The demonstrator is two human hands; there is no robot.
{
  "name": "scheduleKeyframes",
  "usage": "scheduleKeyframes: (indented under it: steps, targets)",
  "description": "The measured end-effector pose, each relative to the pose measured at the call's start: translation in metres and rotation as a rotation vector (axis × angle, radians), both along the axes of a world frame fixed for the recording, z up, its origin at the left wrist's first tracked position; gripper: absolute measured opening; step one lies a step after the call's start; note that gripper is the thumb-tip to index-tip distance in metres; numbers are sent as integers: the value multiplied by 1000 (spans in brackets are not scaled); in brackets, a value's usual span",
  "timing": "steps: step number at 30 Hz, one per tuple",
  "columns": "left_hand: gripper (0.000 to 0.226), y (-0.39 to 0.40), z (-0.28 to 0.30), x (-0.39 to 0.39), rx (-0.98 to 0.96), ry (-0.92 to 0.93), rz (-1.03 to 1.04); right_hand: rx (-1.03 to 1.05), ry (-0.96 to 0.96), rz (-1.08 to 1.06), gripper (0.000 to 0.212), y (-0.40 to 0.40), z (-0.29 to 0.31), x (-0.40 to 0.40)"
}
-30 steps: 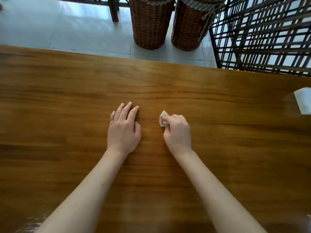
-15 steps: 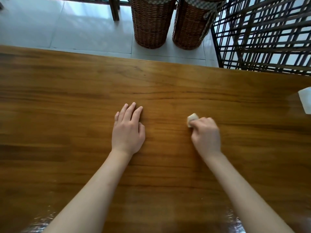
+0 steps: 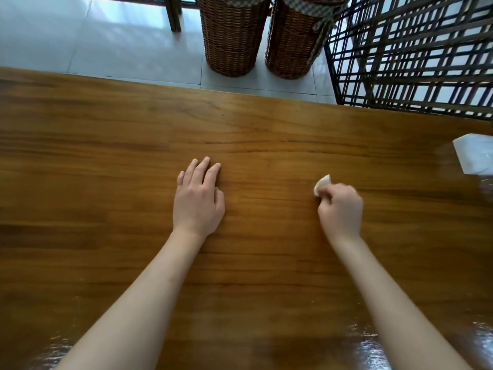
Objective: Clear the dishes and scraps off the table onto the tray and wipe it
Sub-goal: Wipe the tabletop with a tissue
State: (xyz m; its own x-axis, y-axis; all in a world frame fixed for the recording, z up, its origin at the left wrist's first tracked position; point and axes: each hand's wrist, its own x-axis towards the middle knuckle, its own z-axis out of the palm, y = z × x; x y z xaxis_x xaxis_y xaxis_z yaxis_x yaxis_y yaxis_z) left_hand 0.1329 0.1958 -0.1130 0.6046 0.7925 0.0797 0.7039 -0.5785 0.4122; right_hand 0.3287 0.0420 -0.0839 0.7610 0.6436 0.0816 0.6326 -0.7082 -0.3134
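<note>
Wooden table (image 3: 106, 161) fills most of the view, glossy grain, no dishes and no scraps anywhere on the part shown. Clearing step looks done as far as this view goes; tray is not in view, so cannot confirm what went onto it. Wiping looks like the step in hand.

Beyond the far edge: pale tiled floor (image 3: 80, 36), dark lattice screen (image 3: 413, 49) at upper right, two wicker baskets (image 3: 232, 36) standing side by side on the floor.

At the right edge, a white thing (image 3: 474, 153) sits on the table, cut off by the frame. Could be a tissue or a napkin box, can't tell. If it's leftover, it has yet to be cleared.

Left hand (image 3: 197, 201): flat, palm down, fingers together and extended, resting on the table near centre, grasping nothing. Reads as bracing.

Right hand (image 3: 340, 206): clenched around a small wadded white tissue (image 3: 321, 182), only a bit pokes out past the knuckles on the far-left side. Tissue is pressed to or just above the wood, contact not clear. It is right of centre, well apart from the left hand, near the white thing but not touching.

Glare patches at the bottom corners hint at damp or polish, unsure. Left half of the table likely needs wiping; can't judge which parts are done.
</note>
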Motion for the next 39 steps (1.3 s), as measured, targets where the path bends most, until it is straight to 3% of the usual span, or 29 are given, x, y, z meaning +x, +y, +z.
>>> scheduleKeyframes:
  steps: [3, 9, 15, 20, 22, 25, 28, 32, 34, 39]
  targets:
    - [46, 1, 0, -1, 6, 0, 0, 20, 33, -159, 31, 32, -2, -2]
    - [46, -1, 1, 0, 29, 13, 2, 137, 108, 254, 20, 14, 0, -121]
    - [46, -21, 9, -8, 41, 117, -11, 51, 131, 436, 15, -59, 10, -134]
    - [49, -83, 13, -47, 2, 120, -86, 10, 138, 62, 21, -83, 13, -101]
    - [51, -106, 12, -58, -25, 123, -99, 36, 147, 12, 20, -81, 12, -117]
    - [52, -129, 10, -66, -48, 108, -108, 56, 128, 241, 16, -94, 12, -157]
    - [52, -133, 10, -67, -45, 110, -111, 54, 82, 439, 21, -117, 15, -144]
    - [52, -132, 10, -68, -52, 107, -108, 11, 107, -54, 21, -110, 11, -93]
    - [51, -132, 9, -68, -54, 93, -103, 57, 128, -137, 23, -94, 9, -106]
    - [51, -133, 10, -69, -58, 86, -97, 118, 106, 371, 18, -123, 6, -179]
